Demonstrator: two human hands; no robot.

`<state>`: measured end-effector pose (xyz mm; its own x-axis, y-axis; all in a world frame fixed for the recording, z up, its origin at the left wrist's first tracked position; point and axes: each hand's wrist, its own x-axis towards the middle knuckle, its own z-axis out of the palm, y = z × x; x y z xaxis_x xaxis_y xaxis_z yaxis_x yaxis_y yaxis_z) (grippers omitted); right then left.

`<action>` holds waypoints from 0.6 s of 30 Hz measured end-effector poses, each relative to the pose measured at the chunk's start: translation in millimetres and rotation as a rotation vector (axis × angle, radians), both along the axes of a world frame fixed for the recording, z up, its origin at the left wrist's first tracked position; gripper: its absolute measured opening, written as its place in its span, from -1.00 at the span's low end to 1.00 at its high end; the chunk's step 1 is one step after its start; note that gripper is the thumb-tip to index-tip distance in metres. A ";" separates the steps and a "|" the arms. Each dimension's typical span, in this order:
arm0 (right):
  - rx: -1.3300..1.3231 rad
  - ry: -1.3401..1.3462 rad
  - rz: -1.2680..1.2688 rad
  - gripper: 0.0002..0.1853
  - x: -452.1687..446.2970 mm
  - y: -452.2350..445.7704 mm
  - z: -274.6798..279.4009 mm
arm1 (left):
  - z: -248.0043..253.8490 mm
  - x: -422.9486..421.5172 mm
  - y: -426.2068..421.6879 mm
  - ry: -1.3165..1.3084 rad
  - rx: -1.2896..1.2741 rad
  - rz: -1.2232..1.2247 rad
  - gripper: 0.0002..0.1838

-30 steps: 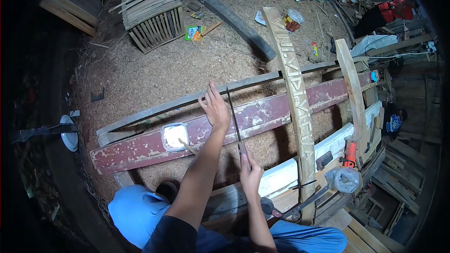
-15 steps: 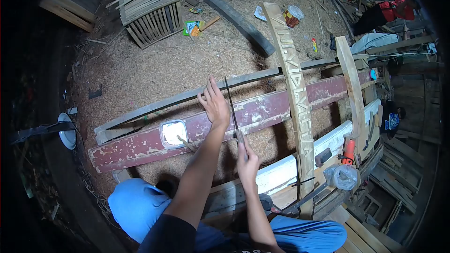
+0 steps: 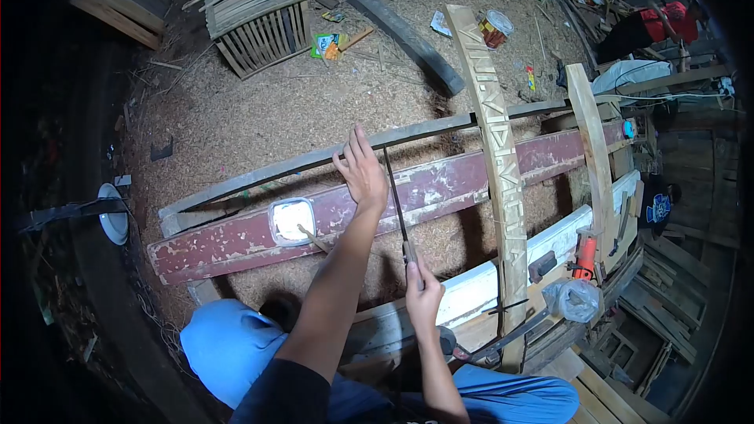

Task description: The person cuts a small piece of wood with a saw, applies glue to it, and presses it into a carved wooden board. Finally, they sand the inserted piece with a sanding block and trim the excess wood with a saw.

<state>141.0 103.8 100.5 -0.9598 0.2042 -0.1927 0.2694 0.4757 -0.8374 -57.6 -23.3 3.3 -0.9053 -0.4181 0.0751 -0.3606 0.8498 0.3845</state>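
Note:
My left hand (image 3: 366, 174) is held out over the peeling red beam (image 3: 440, 192), its fingers stretched toward the narrow grey timber (image 3: 267, 176) beyond. I cannot tell whether it touches either. In my right hand (image 3: 425, 295) is the handle of a long, thin, dark-bladed tool (image 3: 395, 195). Its blade appears nearly edge-on, so its kind is unclear. The tool points away from me, just right of the left hand, with its tip near the grey timber. A square white container (image 3: 292, 222) with a stick in it sits on the red beam to the left.
A carved plank (image 3: 497, 141) and a plain curved plank (image 3: 591, 129) cross the beams on the right. Beside them are a red power tool (image 3: 584, 257) and a clear plastic bag (image 3: 577, 301). A slatted crate (image 3: 259, 23) stands on shavings. Another person (image 3: 667, 23) is far right.
My right hand has drawn the dark-bladed tool back toward me, and its tip now lies closer in. My left hand keeps nearly the same place, fingers still stretched.

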 end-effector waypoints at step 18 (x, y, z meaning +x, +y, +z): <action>-0.006 -0.117 0.020 -0.61 -33.2 7.5 20.4 | 0.1 -3.4 2.8 0.025 0.007 0.025 0.04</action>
<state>107.8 111.3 120.9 -0.9345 0.1840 -0.3048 0.3560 0.4771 -0.8035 -61.1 -20.6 3.5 -0.8923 -0.4413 0.0945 -0.3722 0.8379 0.3992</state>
